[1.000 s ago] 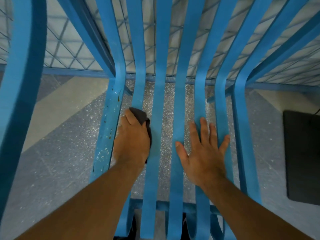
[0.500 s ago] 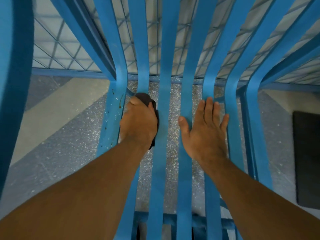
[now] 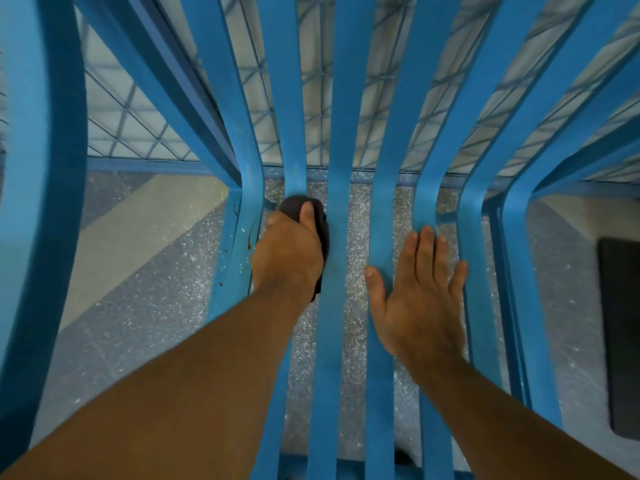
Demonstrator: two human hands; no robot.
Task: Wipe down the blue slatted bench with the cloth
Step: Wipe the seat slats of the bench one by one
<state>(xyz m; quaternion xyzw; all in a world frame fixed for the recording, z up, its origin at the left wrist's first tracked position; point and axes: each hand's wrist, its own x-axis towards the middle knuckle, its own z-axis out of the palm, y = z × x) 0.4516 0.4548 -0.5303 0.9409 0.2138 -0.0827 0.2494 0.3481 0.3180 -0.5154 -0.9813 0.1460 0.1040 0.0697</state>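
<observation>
The blue slatted bench (image 3: pixel 337 306) fills the view, its slats running away from me and bending up into the backrest. My left hand (image 3: pixel 287 258) grips a dark cloth (image 3: pixel 294 206) and presses it on the second slat from the left, close to the bend. Most of the cloth is hidden under the hand. My right hand (image 3: pixel 419 299) lies flat with straight fingers across two slats to the right of the middle. Brown stains (image 3: pixel 250 239) mark the leftmost seat slat beside the cloth.
Speckled grey floor (image 3: pixel 145 306) shows through the gaps and to the left. A dark mat (image 3: pixel 620 334) lies on the floor at the right. A wire mesh fence (image 3: pixel 138 126) stands behind the backrest. A thick blue armrest (image 3: pixel 38 202) curves along the far left.
My left hand has slid the cloth forward along the slat toward the bend of the backrest. My right hand has shifted forward with it, still flat on the slats.
</observation>
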